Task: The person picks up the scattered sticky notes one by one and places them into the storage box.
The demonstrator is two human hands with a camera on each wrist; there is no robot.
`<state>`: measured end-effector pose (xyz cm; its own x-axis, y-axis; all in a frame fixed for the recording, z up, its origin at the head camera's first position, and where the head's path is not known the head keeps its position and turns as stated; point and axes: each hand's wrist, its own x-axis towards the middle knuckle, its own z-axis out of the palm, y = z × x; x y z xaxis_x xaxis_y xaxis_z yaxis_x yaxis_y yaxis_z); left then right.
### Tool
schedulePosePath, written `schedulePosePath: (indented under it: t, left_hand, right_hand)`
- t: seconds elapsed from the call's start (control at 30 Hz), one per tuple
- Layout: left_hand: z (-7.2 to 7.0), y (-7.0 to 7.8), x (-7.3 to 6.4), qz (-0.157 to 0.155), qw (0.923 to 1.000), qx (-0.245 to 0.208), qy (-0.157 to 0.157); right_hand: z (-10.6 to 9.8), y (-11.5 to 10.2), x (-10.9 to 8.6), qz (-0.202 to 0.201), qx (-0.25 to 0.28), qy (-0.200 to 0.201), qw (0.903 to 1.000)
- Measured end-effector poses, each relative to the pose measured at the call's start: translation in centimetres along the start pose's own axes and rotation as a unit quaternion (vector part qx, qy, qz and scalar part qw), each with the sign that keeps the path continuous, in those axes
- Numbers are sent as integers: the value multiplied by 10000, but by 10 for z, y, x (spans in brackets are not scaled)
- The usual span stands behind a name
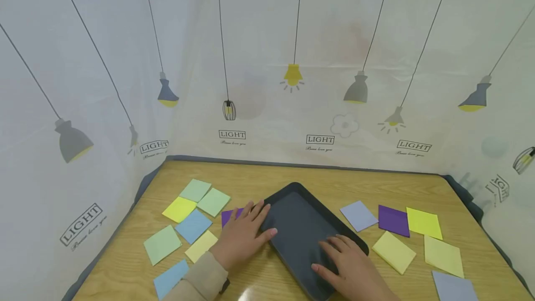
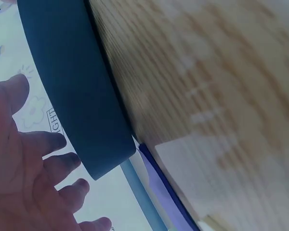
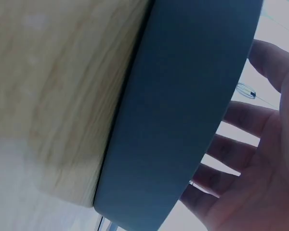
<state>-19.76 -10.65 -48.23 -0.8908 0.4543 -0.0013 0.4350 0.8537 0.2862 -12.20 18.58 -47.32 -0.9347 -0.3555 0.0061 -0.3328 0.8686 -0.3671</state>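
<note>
A dark rectangular tray (image 1: 296,219) lies slanted on the wooden table between both hands. My left hand (image 1: 243,235) is at the tray's left edge, fingers spread and fairly straight, thumb reaching over the rim. Part of a purple square note (image 1: 230,216) shows from behind that hand. Over the tray's lower right side is my right hand (image 1: 349,264), its fingers relaxed and apart. Both wrist views show the tray's outer wall (image 2: 77,86) with loose fingers beyond it; neither hand grips it. Whether the fingertips touch the tray, I cannot tell.
Several green, blue and yellow square notes (image 1: 194,225) are scattered left of the tray. More notes, among them a purple one (image 1: 394,220) and a lilac one (image 1: 358,216), lie to its right. A cloth (image 1: 267,120) printed with lamps hangs behind and beside the table.
</note>
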Motion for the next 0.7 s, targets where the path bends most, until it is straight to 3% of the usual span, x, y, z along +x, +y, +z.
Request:
schedulePosePath:
  t: [0.23,0.43,0.6,0.7]
  left_hand:
    - [2,-3,2,67,9999,91,-37]
    - [2,-4,2,125,9995,256,101]
    - [2,-4,2,195,9973,632,318]
    - [2,-4,3,223,9960,769,392]
  right_hand:
    - [4,-3,-6,-414,-70,-138,9990]
    - [14,-1,-11,-1163,-365,394,9918]
    - [19,-1,-11,-1755,15,369,9838]
    - [19,-2,-12,-1817,277,147,9829]
